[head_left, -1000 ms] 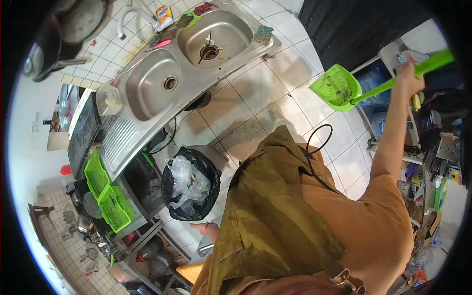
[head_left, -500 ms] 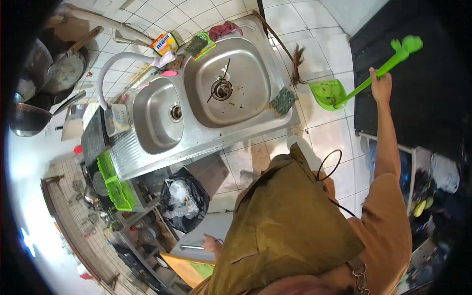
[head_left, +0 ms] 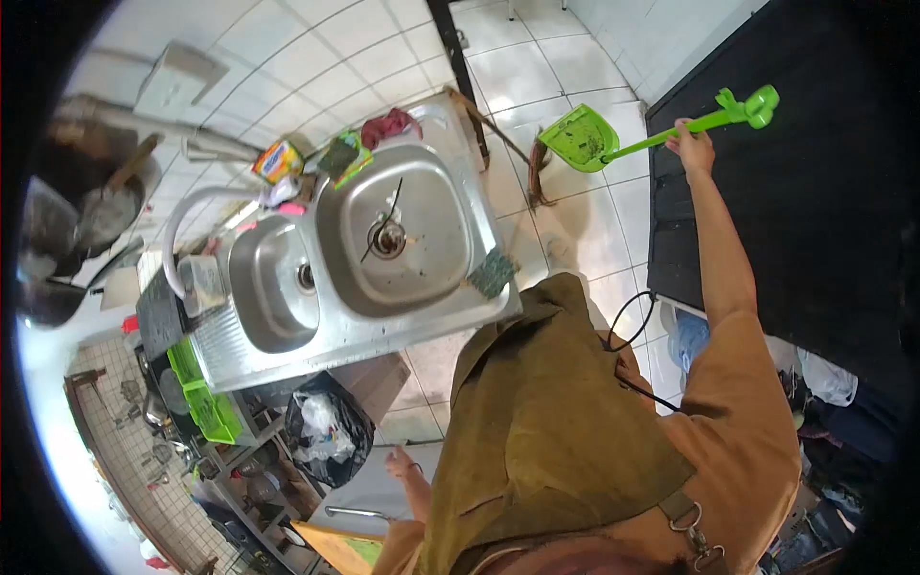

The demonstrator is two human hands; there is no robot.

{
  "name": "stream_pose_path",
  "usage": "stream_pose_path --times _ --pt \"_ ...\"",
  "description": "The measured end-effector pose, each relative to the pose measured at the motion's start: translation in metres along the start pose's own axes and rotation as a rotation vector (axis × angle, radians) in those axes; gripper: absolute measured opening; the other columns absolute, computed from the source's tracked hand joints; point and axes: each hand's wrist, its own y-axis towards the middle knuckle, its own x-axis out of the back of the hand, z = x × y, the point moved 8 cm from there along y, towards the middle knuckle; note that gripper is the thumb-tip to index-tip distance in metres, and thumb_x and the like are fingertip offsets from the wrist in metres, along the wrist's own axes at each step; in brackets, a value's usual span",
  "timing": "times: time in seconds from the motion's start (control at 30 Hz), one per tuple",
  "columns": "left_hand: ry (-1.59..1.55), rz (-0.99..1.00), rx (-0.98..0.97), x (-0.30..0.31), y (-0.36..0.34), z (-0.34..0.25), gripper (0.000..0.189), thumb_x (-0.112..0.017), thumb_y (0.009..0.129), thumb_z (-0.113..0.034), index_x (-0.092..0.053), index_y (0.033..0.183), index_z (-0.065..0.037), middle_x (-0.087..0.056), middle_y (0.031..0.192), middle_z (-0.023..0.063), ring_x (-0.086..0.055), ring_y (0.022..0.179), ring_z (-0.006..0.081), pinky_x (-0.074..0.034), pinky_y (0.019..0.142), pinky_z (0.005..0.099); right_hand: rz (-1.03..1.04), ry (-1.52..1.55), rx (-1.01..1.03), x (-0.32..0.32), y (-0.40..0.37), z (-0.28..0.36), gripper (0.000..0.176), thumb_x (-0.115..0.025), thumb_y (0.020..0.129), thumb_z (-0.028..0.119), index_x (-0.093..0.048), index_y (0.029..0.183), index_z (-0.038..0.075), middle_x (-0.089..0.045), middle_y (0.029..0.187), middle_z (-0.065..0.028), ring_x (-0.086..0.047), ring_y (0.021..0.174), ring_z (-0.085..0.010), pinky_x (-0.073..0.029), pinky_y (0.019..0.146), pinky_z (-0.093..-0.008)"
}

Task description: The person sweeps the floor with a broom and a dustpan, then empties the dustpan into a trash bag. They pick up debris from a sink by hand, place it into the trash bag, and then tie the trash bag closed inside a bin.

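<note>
Some dark debris lies in the green dustpan (head_left: pixel 581 140), right hand (head_left: pixel 692 149) gripping its handle.

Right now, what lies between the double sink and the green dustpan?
In the head view, brown broom bristles and floor tiles lie between the double sink and the green dustpan in the right hand.

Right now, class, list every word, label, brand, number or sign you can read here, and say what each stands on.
Yellow packet at the back of the sink: printed lettering, too blurred to read.
Green-and-yellow packet beside it: any print is too small to read.
I can read no other text.
</note>
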Motion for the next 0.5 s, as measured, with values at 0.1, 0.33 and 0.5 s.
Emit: stream_pose_path --times 0.1,0.33,0.5 --pt "0.181 -0.065 -0.244 -0.014 -0.062 -0.018 0.052 -0.069 0.079 -0.048 -0.064 0.107 -0.005 -0.063 0.108 0.019 -0.063 0.093 0.0339 -0.052 0.078 0.0455 0.059 -0.066 0.087 -0.039 0.079 -0.002 0.023 -0.063 0.089 0.02 -0.065 0.106 0.004 -0.064 0.09 -0.0103 -0.067 0.074 -0.0156 -0.058 0.063 -0.0273" --pt "0.174 -0.066 -0.027 -0.07 -0.294 0.025 0.051 -0.071 0.077 -0.046 -0.065 0.103 -0.002 -0.064 0.1 0.0191 -0.063 0.088 0.0334 -0.052 0.075 0.0445 0.452 -0.126 0.02 -0.157 0.289 -0.034 0.026 -0.063 0.09 0.023 -0.061 0.112 0.008 -0.059 0.101 -0.0095 -0.064 0.082 -0.0174 -0.058 0.066 -0.0296" --pt "0.195 0.009 0.064 -0.084 -0.427 0.022 0.054 -0.074 0.075 -0.046 -0.065 0.101 0.001 -0.064 0.095 0.0188 -0.062 0.086 0.0333 -0.052 0.073 0.0439 0.475 -0.072 -0.059 -0.187 0.365 -0.002 0.035 -0.059 0.093 0.028 -0.052 0.122 0.011 -0.055 0.109 -0.0096 -0.064 0.084 -0.0196 -0.058 0.065 -0.0303"
